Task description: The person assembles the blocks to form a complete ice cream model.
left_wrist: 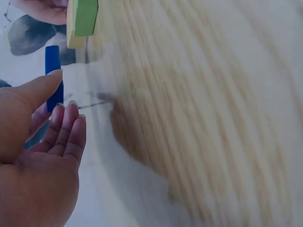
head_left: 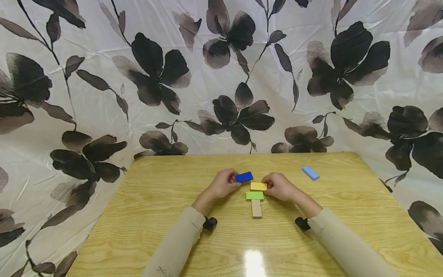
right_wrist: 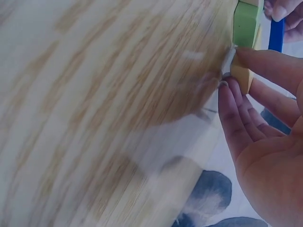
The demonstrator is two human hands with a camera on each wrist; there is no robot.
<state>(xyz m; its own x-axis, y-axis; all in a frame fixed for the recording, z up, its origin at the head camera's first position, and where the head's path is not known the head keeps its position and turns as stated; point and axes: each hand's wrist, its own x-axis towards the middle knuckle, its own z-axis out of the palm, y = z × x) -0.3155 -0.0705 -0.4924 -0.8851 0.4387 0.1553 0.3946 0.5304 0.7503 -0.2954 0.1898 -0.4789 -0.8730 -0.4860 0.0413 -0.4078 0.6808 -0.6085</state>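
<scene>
Pale sleeves [head_left: 173,246] lead to the left hand [head_left: 223,184] pinching the blue block [head_left: 244,177], just beside the yellow block [head_left: 257,186] the right hand [head_left: 279,187] pinches, both blocks probably light, hard, best held by their ends.

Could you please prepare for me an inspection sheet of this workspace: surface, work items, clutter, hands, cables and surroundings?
Surface: wood-grain table, a bright reflection toward its near edge.
Work items: yellow block, green block and bare-wood block follow one another toward the person in the head view; dark blue block is held; light blue block lies apart, at right.
Clutter: nothing seen.
Hands: left hand pinches the dark blue block; right hand pinches the yellow block.
Cables: nothing seen.
Surroundings: floral cloth behind the table.
</scene>
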